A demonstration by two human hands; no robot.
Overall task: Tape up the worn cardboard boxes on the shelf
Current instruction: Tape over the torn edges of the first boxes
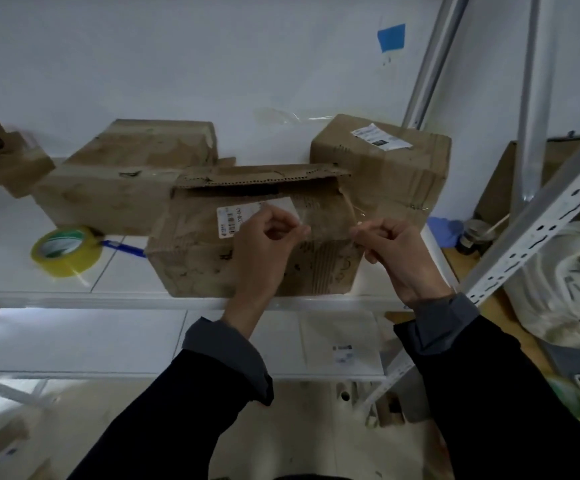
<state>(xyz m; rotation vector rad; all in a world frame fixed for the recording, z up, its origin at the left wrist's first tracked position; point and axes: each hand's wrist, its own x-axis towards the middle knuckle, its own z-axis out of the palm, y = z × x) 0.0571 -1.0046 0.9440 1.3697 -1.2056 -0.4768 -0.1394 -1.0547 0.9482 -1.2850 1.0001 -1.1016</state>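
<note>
A cut strip of clear tape is held taut in front of the worn box at the shelf edge.

Each end is pinched in a curled grip by the left hand and right hand, wrists raised. Next, it seems, the strip must be pressed flat over the torn upper flap. The tape roll lies well to the left.

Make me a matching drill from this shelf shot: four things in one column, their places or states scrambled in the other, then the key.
1. tape roll
2. front box
3. clear tape strip
4. right-hand box

A. white label on top
B. stretched between both hands
C. torn flap along its top edge
D. lying on the shelf, left of the boxes' front

Pairs: 1-D, 2-C, 3-B, 4-A
</note>
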